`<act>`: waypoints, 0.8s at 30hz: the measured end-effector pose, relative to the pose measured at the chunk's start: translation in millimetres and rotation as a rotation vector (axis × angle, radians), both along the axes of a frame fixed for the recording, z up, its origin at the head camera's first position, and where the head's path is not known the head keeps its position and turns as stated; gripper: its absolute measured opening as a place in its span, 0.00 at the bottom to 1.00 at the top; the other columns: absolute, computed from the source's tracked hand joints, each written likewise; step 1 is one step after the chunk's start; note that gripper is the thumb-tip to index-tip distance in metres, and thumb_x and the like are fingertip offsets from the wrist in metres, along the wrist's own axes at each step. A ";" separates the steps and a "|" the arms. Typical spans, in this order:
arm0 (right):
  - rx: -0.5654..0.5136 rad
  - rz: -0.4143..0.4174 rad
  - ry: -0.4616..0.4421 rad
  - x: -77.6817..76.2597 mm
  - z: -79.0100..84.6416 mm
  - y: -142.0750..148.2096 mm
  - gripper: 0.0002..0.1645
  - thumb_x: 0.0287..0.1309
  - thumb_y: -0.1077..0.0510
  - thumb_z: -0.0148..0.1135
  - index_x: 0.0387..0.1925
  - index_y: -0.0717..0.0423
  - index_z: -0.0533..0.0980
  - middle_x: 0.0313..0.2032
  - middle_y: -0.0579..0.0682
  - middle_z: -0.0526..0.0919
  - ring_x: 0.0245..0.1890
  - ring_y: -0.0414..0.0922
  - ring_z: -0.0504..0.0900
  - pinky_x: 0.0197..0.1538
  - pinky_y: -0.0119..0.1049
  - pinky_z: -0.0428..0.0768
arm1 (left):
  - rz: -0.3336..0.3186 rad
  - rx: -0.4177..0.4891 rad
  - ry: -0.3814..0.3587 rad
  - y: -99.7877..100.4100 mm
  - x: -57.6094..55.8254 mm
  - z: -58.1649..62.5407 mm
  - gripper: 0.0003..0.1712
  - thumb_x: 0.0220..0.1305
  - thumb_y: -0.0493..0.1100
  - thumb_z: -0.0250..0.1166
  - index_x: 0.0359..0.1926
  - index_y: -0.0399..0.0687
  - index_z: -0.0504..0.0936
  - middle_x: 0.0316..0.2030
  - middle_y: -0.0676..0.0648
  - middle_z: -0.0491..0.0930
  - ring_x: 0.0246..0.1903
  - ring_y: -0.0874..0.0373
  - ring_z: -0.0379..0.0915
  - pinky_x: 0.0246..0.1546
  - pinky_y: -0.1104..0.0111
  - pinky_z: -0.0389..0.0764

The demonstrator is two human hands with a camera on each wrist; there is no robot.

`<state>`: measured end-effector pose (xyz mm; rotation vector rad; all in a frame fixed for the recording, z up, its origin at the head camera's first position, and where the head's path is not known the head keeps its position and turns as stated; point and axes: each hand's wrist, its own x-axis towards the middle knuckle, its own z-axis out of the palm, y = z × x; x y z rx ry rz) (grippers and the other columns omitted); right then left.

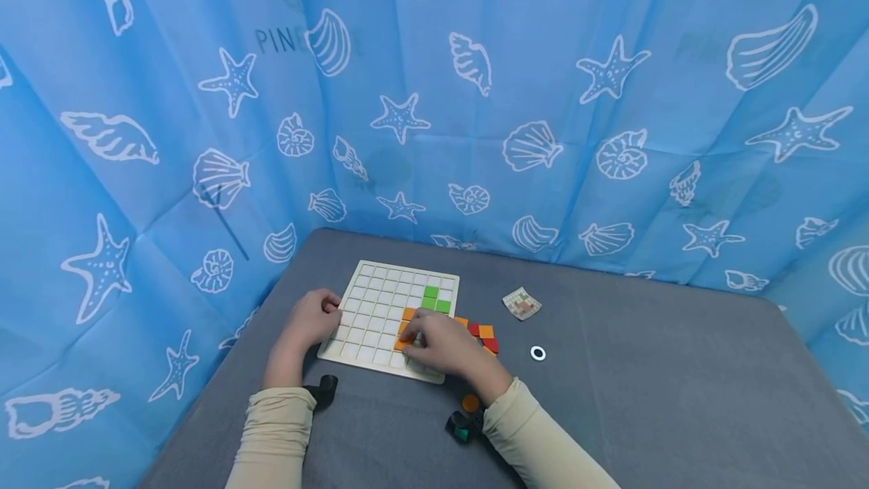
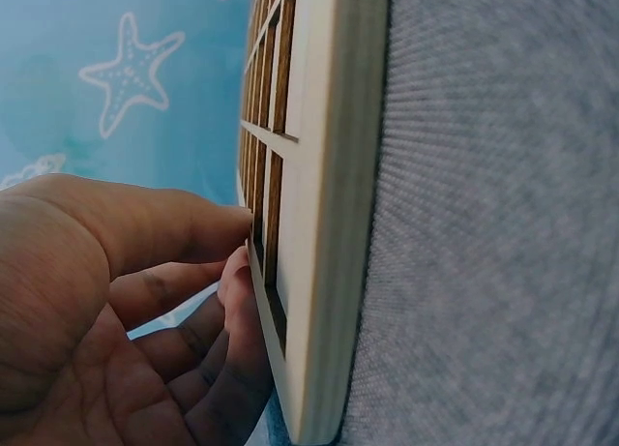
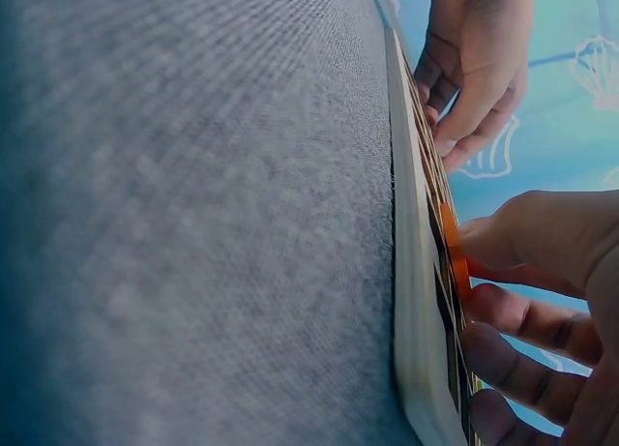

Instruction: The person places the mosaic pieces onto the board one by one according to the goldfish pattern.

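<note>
A pale square board with a grid of shallow cells (image 1: 370, 305) lies tilted on the grey table. At its left rim is my left hand (image 1: 314, 319); in the left wrist view the thumb and fingers (image 2: 184, 231) pinch that wooden edge. My right hand (image 1: 444, 344) reaches over the board's lower right part. Its thumb and index finger hold an orange square tile (image 3: 454, 245) down at the grid. More orange tiles (image 1: 408, 314) sit in the cells just above, partly hidden by the hand. Several green tiles (image 1: 431, 292) fill cells near the right rim.
Loose red and orange tiles (image 1: 486, 331) lie by the board's right edge, partly behind the right hand. Farther right are a small patterned card (image 1: 521, 303) and a white ring (image 1: 538, 353). An orange disc (image 1: 471, 403) shows beside the right wrist. A blue shell-print curtain (image 1: 434, 96) hangs behind.
</note>
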<state>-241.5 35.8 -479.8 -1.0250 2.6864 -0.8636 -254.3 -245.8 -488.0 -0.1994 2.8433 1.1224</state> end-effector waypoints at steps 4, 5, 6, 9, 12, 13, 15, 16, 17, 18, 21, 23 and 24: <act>0.003 0.001 -0.003 -1.0 0.0 -0.2 0.08 0.70 0.55 0.70 0.46 0.50 0.90 0.40 0.46 0.83 0.29 0.33 0.74 0.35 0.28 0.76 | -0.002 -0.006 0.004 -0.7 -0.3 -0.6 0.16 0.74 0.40 0.60 0.57 0.35 0.81 0.44 0.38 0.81 0.41 0.47 0.76 0.43 0.53 0.79; 0.004 0.000 -0.005 -1.2 -0.2 -0.4 0.08 0.70 0.55 0.70 0.46 0.50 0.90 0.40 0.46 0.83 0.29 0.33 0.74 0.35 0.28 0.76 | -0.002 -0.007 0.002 -0.6 -0.4 -0.5 0.16 0.74 0.40 0.60 0.57 0.35 0.81 0.44 0.39 0.81 0.41 0.47 0.76 0.44 0.53 0.79; 0.006 -0.001 -0.004 -1.4 -0.5 -0.7 0.08 0.69 0.55 0.71 0.46 0.50 0.90 0.40 0.46 0.83 0.29 0.33 0.74 0.35 0.28 0.76 | -0.001 -0.010 0.001 -0.6 -0.5 -0.4 0.16 0.74 0.40 0.60 0.57 0.35 0.81 0.44 0.39 0.81 0.41 0.47 0.76 0.44 0.53 0.79; 0.016 -0.004 0.005 -1.6 -1.5 -1.6 0.08 0.69 0.55 0.71 0.46 0.50 0.90 0.40 0.45 0.83 0.29 0.33 0.74 0.34 0.27 0.75 | 0.002 -0.012 -0.004 0.0 -0.8 0.8 0.16 0.74 0.40 0.60 0.57 0.35 0.81 0.44 0.39 0.81 0.41 0.47 0.76 0.43 0.54 0.79; 0.027 -0.010 0.017 -1.0 -1.5 -2.8 0.08 0.69 0.55 0.71 0.46 0.49 0.90 0.40 0.45 0.84 0.29 0.33 0.74 0.34 0.27 0.75 | 0.002 -0.010 -0.001 0.0 -0.6 2.0 0.17 0.73 0.39 0.60 0.57 0.35 0.81 0.44 0.39 0.81 0.41 0.47 0.76 0.43 0.54 0.79; 0.031 -0.010 0.019 -0.7 -1.3 -3.2 0.08 0.69 0.55 0.71 0.46 0.49 0.90 0.41 0.45 0.84 0.29 0.33 0.73 0.34 0.27 0.75 | 0.002 -0.009 0.000 -0.1 -0.3 2.1 0.17 0.73 0.39 0.60 0.57 0.35 0.81 0.44 0.39 0.81 0.41 0.47 0.76 0.42 0.54 0.79; 0.033 -0.007 0.020 -0.3 -0.9 -3.3 0.08 0.69 0.55 0.71 0.46 0.49 0.90 0.40 0.45 0.84 0.29 0.33 0.73 0.34 0.27 0.75 | -0.003 -0.006 0.003 -0.4 0.1 1.9 0.17 0.73 0.39 0.60 0.57 0.34 0.81 0.44 0.38 0.80 0.41 0.47 0.76 0.42 0.54 0.79; 0.032 -0.003 0.017 -0.2 -0.8 -3.0 0.08 0.69 0.55 0.71 0.47 0.50 0.90 0.41 0.45 0.84 0.29 0.33 0.73 0.34 0.27 0.75 | -0.003 -0.008 0.004 -0.7 0.3 1.5 0.17 0.73 0.39 0.60 0.57 0.34 0.81 0.43 0.38 0.80 0.40 0.47 0.76 0.41 0.54 0.79; 0.030 0.004 0.013 -0.2 -0.5 -2.4 0.08 0.69 0.55 0.71 0.47 0.50 0.90 0.41 0.46 0.84 0.29 0.33 0.74 0.34 0.27 0.75 | -0.003 -0.009 0.004 -0.7 0.4 1.2 0.16 0.73 0.39 0.60 0.56 0.34 0.81 0.43 0.38 0.80 0.40 0.47 0.76 0.41 0.54 0.79; 0.025 0.011 0.004 -0.5 0.2 -1.4 0.08 0.69 0.56 0.71 0.47 0.50 0.89 0.41 0.46 0.84 0.30 0.33 0.74 0.35 0.28 0.75 | -0.003 -0.011 0.003 -0.6 0.5 1.0 0.16 0.73 0.39 0.60 0.56 0.34 0.81 0.43 0.38 0.80 0.40 0.47 0.76 0.41 0.54 0.79; 0.001 0.029 -0.013 -2.1 4.3 4.3 0.09 0.69 0.57 0.70 0.48 0.51 0.89 0.44 0.48 0.85 0.32 0.35 0.77 0.38 0.30 0.78 | 0.001 -0.019 0.002 -0.5 -0.1 -0.2 0.16 0.73 0.39 0.60 0.56 0.35 0.81 0.43 0.38 0.81 0.40 0.47 0.76 0.41 0.55 0.79; -0.018 0.030 -0.029 -4.2 8.7 10.6 0.09 0.70 0.58 0.68 0.49 0.51 0.88 0.46 0.49 0.85 0.35 0.37 0.79 0.40 0.32 0.79 | 0.003 -0.024 0.003 -0.3 -0.9 -0.6 0.16 0.73 0.40 0.60 0.56 0.35 0.81 0.44 0.39 0.81 0.40 0.48 0.76 0.41 0.55 0.79; -0.033 0.027 -0.034 -5.6 11.3 14.5 0.10 0.71 0.59 0.68 0.50 0.53 0.88 0.46 0.50 0.85 0.36 0.39 0.80 0.41 0.34 0.80 | 0.004 -0.026 0.002 -0.1 -1.2 -0.7 0.16 0.73 0.40 0.60 0.56 0.36 0.81 0.44 0.39 0.81 0.40 0.48 0.76 0.41 0.55 0.79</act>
